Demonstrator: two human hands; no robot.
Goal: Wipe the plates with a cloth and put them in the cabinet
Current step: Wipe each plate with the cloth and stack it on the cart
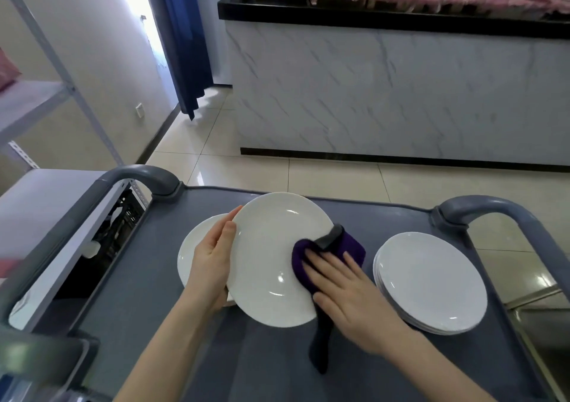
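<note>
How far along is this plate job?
In hand: the left hand holds a round white plate while the right hand presses a purple cloth on it. The white plate stack on the grey cart may be wiped; unclear. Remaining: another plate underneath, and putting all away.

Cart top (246, 364): the near strip is passable on both sides. The raised plate (271, 253) blocks mid-cart and overlaps the left plate (191, 247). The cloth (354, 247) fills the gap to the right stack (431, 281). The left handle (138, 176) and right handle (493, 210) arch over the side edges. Beyond the far edge, open floor (308, 182) reaches the counter (385, 93). A shelf (40, 99) stands left.
</note>
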